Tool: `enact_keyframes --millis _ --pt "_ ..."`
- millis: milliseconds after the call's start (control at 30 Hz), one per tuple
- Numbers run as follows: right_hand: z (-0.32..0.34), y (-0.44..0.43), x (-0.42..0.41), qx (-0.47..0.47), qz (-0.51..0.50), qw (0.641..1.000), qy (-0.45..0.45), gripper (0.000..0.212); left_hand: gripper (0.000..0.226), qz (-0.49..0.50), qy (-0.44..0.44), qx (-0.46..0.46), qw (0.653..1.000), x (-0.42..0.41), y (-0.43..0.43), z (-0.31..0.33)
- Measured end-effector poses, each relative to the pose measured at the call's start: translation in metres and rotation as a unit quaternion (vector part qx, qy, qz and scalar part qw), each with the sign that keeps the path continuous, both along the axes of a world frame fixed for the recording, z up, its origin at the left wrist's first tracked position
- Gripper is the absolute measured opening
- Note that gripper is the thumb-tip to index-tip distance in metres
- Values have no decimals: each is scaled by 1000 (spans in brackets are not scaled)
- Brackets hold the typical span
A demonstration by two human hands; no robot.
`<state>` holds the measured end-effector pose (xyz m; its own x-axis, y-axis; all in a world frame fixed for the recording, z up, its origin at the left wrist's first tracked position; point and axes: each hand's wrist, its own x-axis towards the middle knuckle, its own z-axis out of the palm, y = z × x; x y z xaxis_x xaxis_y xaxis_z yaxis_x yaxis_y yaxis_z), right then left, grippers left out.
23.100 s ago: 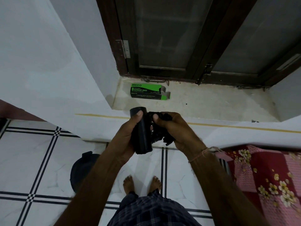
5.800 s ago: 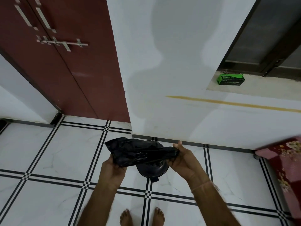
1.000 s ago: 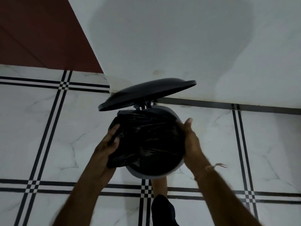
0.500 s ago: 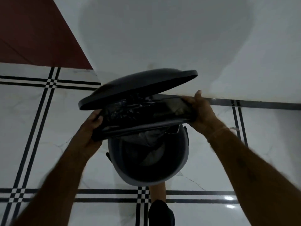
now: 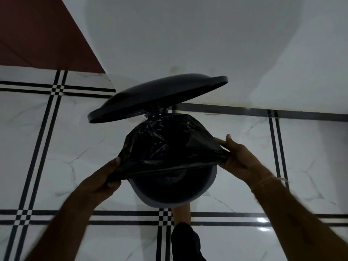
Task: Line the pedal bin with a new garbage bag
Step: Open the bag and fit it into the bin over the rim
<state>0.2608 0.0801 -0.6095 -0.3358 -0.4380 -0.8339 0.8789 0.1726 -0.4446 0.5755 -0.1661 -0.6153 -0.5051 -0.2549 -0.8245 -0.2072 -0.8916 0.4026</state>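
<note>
A round dark pedal bin (image 5: pixel 174 199) stands on the tiled floor below me, its black lid (image 5: pixel 158 97) tilted up at the back. A black garbage bag (image 5: pixel 165 147) is stretched over the far part of the bin's opening. My left hand (image 5: pixel 105 178) grips the bag's edge at the bin's left side. My right hand (image 5: pixel 239 159) pinches the bag's edge at the right side. The near part of the bin's rim shows uncovered below the taut edge. My foot (image 5: pixel 181 213) is by the bin's front, where the pedal is hidden.
A white wall (image 5: pixel 188 44) rises just behind the bin, with a dark red door (image 5: pixel 37 34) at the upper left. White marble floor tiles with black stripe lines (image 5: pixel 163 216) surround the bin.
The bag's edge has come down from under the lid and now spreads over the bin's mouth. Both hands moved lower and toward me, pulling the edge outward.
</note>
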Motion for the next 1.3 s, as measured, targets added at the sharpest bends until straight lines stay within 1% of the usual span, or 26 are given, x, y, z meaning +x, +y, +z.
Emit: enact_keyframes --millis 67,100,167,233,267,367,400,433,467,500,567,600,667,700,733,833,900,1000,1067,1100,1167,1200,1233,1267,1300 --pt "-2 5 7 -29 -28 999 -13 41 46 -7 16 -12 1000 7 4 0" --pt "-4 9 11 -40 -40 998 -21 36 44 -12 22 -15 1000 11 7 -1" --pt "-7 19 20 -60 -50 997 -28 28 33 -7 14 2 1000 20 16 -4" --pt "-14 32 27 -76 -43 996 -15 21 22 25 -8 43 999 27 26 -7" --pt "-17 38 30 -86 -38 995 -9 22 21 42 -13 62 997 31 32 -9" --pt "-22 50 44 -110 -12 994 6 52 17 73 0 89 993 36 51 -12" --pt "-22 52 50 -108 -4 994 7 63 23 92 8 100 991 36 57 -11" --pt "-20 53 57 -105 2 994 3 69 39 114 18 105 988 36 61 -13" --pt "-16 54 63 -102 2 995 -3 71 47 129 25 102 986 35 64 -12" --pt "-12 56 69 -97 -7 995 -9 65 43 139 20 94 986 33 69 -11" --pt "-3 58 78 -79 -31 996 -14 42 21 156 13 93 983 30 76 -9" --pt "0 58 82 -67 -42 997 -15 29 16 165 16 100 981 28 80 -6" --pt "4 59 92 -39 -58 997 -25 13 35 178 28 103 978 28 87 -3" --pt "5 60 98 -26 -59 997 -33 11 42 183 27 106 977 28 91 -2" --pt "4 61 102 -15 -58 997 -40 12 43 186 27 107 976 27 94 -1" --pt "4 59 114 -26 -55 997 -56 14 25 168 53 108 978 29 102 -1" --pt "6 55 123 -45 -53 995 -65 12 46 153 59 106 981 33 106 -2" --pt "5 53 146 -72 -73 992 -72 14 34 159 59 125 978 43 115 -7" --pt "-2 54 160 -88 -104 988 -80 18 48 177 71 134 972 43 121 -7" --pt "-6 54 166 -87 -115 986 -83 20 46 178 74 132 972 41 124 -6" --pt "-12 53 175 -90 -135 982 -93 28 11 190 38 127 973 38 130 -4" --pt "-15 52 177 -94 -146 980 -101 30 26 199 16 119 973 34 135 -7" --pt "-17 51 179 -96 -157 978 -102 28 41 197 -4 119 973 30 138 -7" --pt "-18 50 179 -103 -163 976 -100 24 47 207 -11 112 972 26 141 -10" --pt "-22 49 179 -103 -166 977 -89 24 44 208 -17 107 972 20 142 -8"
